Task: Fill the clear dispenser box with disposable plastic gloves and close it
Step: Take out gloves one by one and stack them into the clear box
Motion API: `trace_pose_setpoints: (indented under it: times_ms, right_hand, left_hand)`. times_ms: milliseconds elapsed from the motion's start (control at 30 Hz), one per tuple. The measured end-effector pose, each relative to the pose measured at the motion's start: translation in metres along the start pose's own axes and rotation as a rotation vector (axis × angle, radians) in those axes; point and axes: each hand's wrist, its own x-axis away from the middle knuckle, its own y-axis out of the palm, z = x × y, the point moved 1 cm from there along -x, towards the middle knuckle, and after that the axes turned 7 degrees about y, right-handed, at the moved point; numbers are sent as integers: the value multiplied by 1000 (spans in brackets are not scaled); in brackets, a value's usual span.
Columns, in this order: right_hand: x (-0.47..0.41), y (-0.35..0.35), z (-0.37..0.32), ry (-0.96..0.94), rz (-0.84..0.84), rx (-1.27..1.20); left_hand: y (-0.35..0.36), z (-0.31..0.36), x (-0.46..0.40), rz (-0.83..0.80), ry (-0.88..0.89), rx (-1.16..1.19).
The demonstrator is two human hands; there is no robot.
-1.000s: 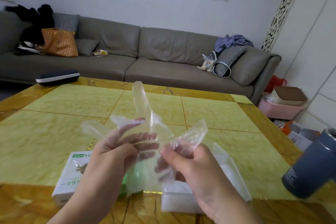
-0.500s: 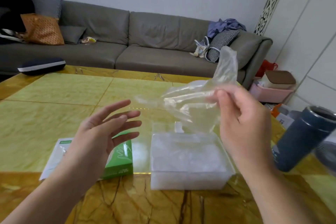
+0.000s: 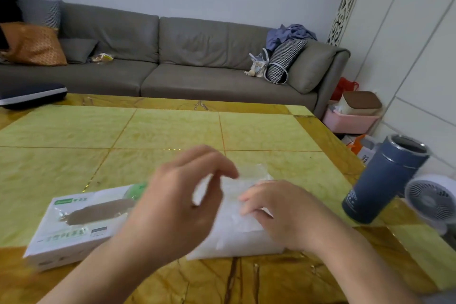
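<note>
Pressing down with loosely curled fingers, the right hand (image 3: pixel 278 207) is resting on the gloves (image 3: pixel 237 195) heaped in the clear dispenser box (image 3: pixel 234 242) at the table's (image 3: pixel 172 131) near edge, while the left hand (image 3: pixel 182 200) is hovering just above, fingers bent and motion-blurred, whether it is pinching film I cannot tell. Gloves are looking featherlight, limp, slippery and springy, so flat palm pressure on the stack's middle is likely suiting better than pinching; the cardboard glove carton (image 3: pixel 74 224) is lying just left.
</note>
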Motion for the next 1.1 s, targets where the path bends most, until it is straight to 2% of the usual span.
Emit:
trace_pose_setpoints:
  times_ms: [67, 133, 200, 333, 467, 533, 600, 667, 767, 933, 1000, 1100]
  right_hand:
    - [-1, 0, -1, 25, -15, -23]
    - [2, -2, 0, 40, 2, -47]
    - [5, -4, 1, 59, 10, -79]
    - [7, -17, 15, 159, 41, -164]
    - [9, -21, 24, 161, 87, -257]
    - [7, -16, 21, 150, 64, -268]
    - [2, -8, 19, 137, 35, -264]
    - [-3, 1, 17, 141, -4, -250]
    - [-5, 9, 14, 142, -61, -271]
    - [2, 0, 13, 159, -57, -469]
    - [3, -1, 13, 154, -70, -420]
    - [3, -2, 8, 143, -130, -193]
  left_hand:
    - [28, 0, -15, -236, -37, -95]
    - [54, -13, -18, -435, -160, -194]
    - [66, -21, -19, -537, -226, -242]
    - [53, -32, -23, -452, -326, -331]
    - [42, -46, -22, -502, -474, -381]
    - [42, -40, -25, -402, -421, -345]
    - [44, -30, -35, -287, -267, -270]
    - [49, -20, -45, -265, -185, -176]
    - [59, -21, -51, -409, -346, -35]
    - [69, -34, -39, -696, -435, -165]
    - [72, -37, -34, -789, -459, -196]
    - [76, -39, -27, -926, -497, -252]
